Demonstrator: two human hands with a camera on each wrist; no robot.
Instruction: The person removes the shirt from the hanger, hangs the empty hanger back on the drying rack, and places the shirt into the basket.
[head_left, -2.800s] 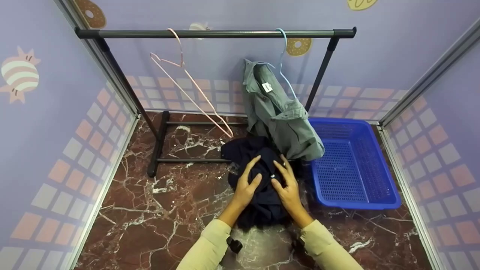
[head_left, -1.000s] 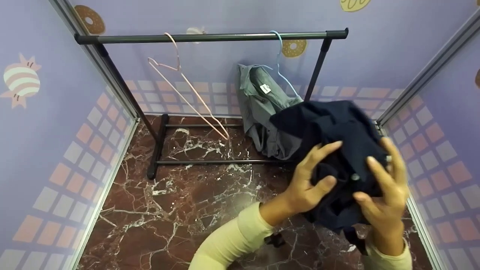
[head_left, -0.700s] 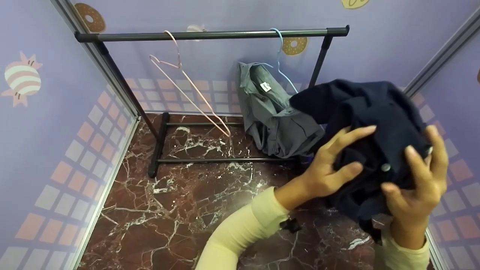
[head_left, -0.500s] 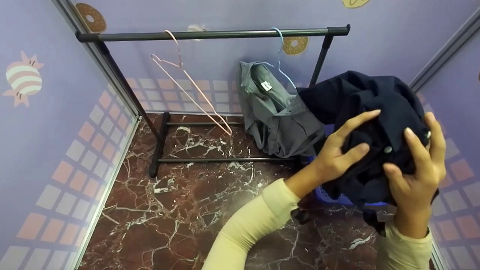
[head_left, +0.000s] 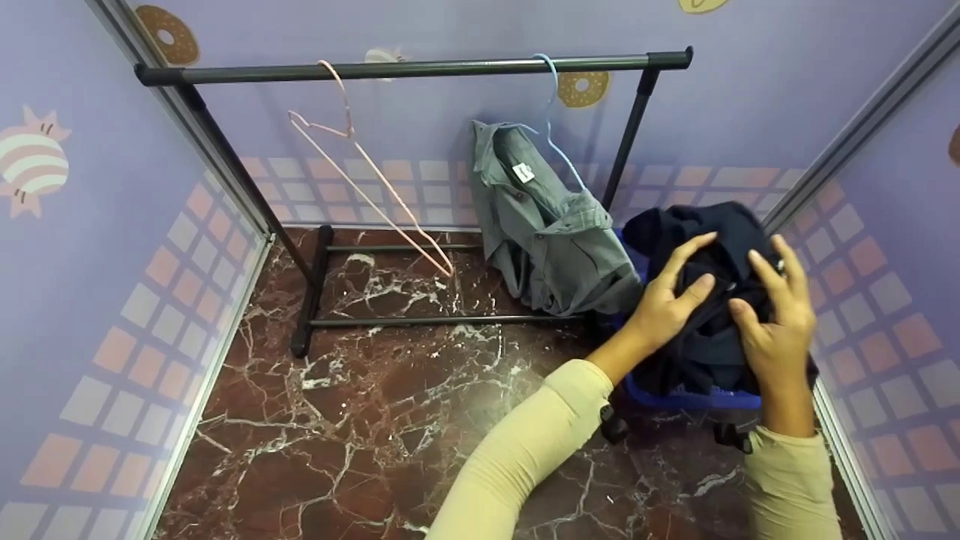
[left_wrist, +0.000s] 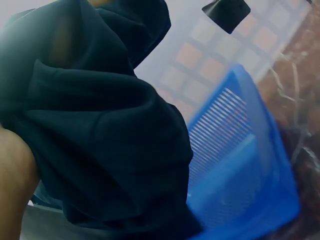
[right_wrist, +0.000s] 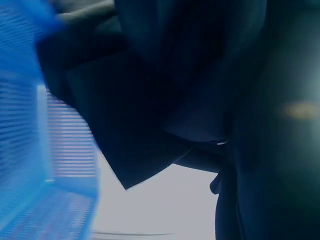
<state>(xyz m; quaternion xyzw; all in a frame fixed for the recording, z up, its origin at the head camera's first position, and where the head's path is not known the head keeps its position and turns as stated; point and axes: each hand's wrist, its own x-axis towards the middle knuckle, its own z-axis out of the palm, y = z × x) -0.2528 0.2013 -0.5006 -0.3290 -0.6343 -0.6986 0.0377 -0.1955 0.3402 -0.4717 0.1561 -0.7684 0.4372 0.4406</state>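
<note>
My left hand and right hand hold a bunched navy shirt between them from either side, with spread, bent fingers. Small buttons show near the fingertips. The bundle covers most of the blue perforated basket in the head view. In the left wrist view, folds of the shirt fill the left side, and the basket shows beside them. The right wrist view has the dark cloth hanging next to the basket wall.
A black garment rack stands against the back wall. On its bar hang a bare pink hanger and a blue hanger bearing a grey-green shirt, close to my left hand. Reddish marble flooring lies in front.
Both hands have lifted the navy shirt off the floor beside the rack and carried it right over the basket. In the last half second they have lowered it and shifted slightly left.
</note>
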